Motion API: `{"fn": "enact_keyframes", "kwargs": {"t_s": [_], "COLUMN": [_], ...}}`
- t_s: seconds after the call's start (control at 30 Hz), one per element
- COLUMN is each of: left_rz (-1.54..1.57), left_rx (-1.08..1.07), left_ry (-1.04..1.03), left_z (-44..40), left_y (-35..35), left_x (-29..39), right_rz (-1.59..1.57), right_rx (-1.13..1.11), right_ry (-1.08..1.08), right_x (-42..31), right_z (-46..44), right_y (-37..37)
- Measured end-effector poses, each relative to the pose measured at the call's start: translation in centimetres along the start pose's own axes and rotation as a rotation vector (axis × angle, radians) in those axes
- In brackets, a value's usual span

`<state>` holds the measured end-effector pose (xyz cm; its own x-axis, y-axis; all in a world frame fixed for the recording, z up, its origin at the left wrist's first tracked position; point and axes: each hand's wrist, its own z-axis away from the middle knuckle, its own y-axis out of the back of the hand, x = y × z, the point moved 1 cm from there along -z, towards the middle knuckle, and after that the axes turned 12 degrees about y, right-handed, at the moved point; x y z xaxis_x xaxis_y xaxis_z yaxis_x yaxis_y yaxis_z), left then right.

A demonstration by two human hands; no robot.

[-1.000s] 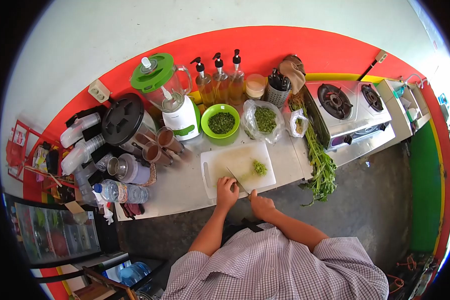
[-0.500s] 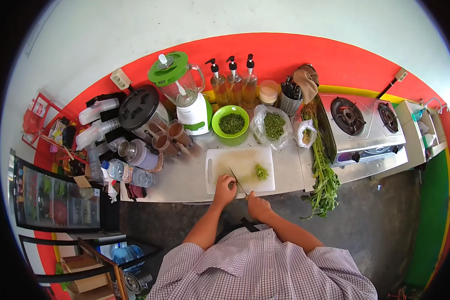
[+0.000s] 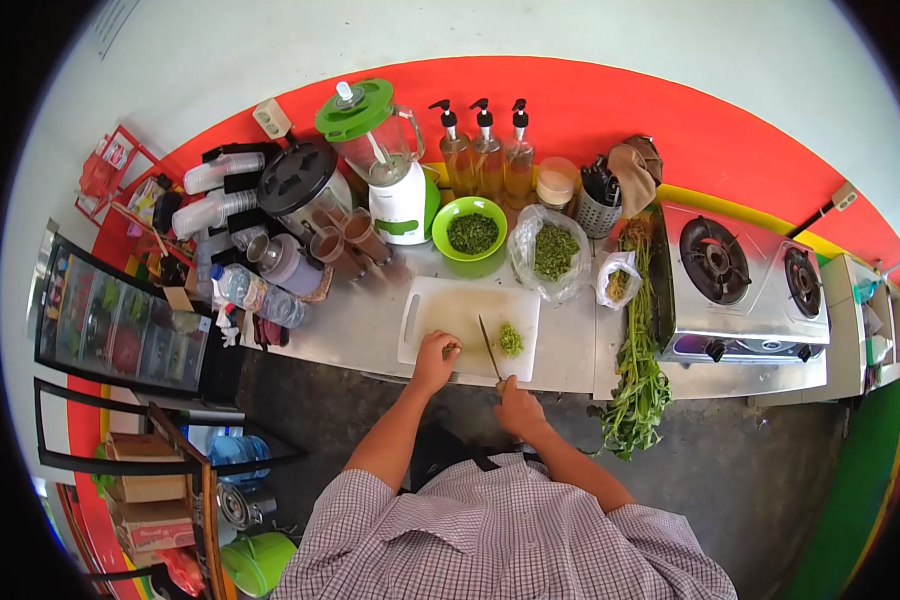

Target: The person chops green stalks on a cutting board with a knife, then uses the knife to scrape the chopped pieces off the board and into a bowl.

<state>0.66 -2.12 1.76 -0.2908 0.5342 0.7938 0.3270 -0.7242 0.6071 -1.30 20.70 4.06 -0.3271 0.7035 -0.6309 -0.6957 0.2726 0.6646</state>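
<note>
My right hand is closed round the handle of a knife, whose blade points away over the white cutting board. To the right of the blade lies a small pile of chopped greens. My left hand rests at the board's near left part with its fingers curled together; a small dark bit shows at the fingertips, too small to name. Behind the board stand a green bowl of chopped leaves and a plastic bag of chopped greens.
A blender, pump bottles and a knife holder stand along the wall. Long leafy stalks hang over the counter edge beside the gas stove. Brown cups and a water bottle are at left.
The view has turned and shifted. My left hand has moved left, away from the blade, and the knife now points more straight away from me.
</note>
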Motion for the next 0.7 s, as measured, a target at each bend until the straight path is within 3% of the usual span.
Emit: {"fn": "enact_keyframes", "kwargs": {"t_s": [0.23,0.3,0.7], "left_rz": [-0.023,-0.182,-0.175], "left_rx": [0.111,0.176,0.182], "left_ry": [0.043,0.115,0.108], "left_z": [0.9,1.5,1.2], "left_y": [-2.8,-3.8,-4.1], "left_x": [1.2,2.4,2.6], "right_rz": [0.092,0.105,0.226], "right_rx": [-0.039,-0.035,-0.088], "right_ry": [-0.016,-0.023,-0.059], "right_x": [0.0,-0.1,-2.1], "right_z": [0.4,0.2,1.7], "right_y": [-0.4,-0.6,0.8]}}
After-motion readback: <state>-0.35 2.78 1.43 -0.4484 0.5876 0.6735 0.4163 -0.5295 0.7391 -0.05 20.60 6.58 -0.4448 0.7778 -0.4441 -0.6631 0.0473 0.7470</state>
